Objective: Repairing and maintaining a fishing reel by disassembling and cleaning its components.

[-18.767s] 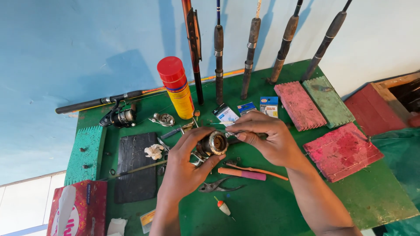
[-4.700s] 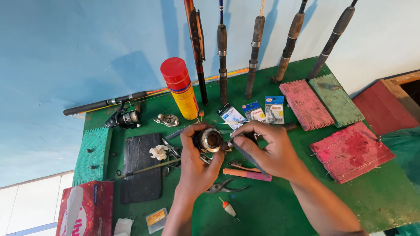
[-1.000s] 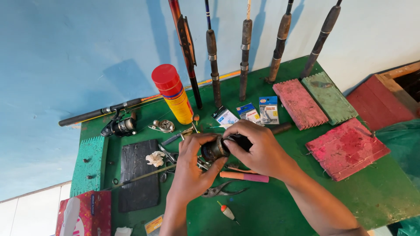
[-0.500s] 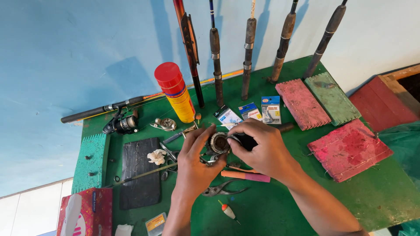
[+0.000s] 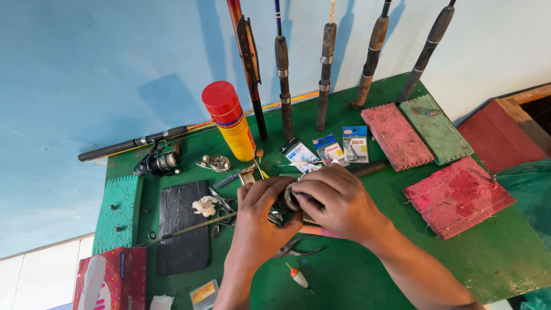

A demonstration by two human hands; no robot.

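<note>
Centrally, the left hand (image 5: 259, 221) and right hand (image 5: 338, 201) both clasp the small dark metal fishing reel (image 5: 285, 199) above the green table (image 5: 367, 270); loose parts could drop toward six o'clock if either grip slackens.

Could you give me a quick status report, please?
Left hand and right hand both gripping the reel. Held above the green table. Pliers lie beneath.

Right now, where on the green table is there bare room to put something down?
Bare green table lies near the right front corner, below the red ridged board. A smaller patch sits between the float and the right forearm. Crowded: around both hands, the scissors and the hook packets.
</note>
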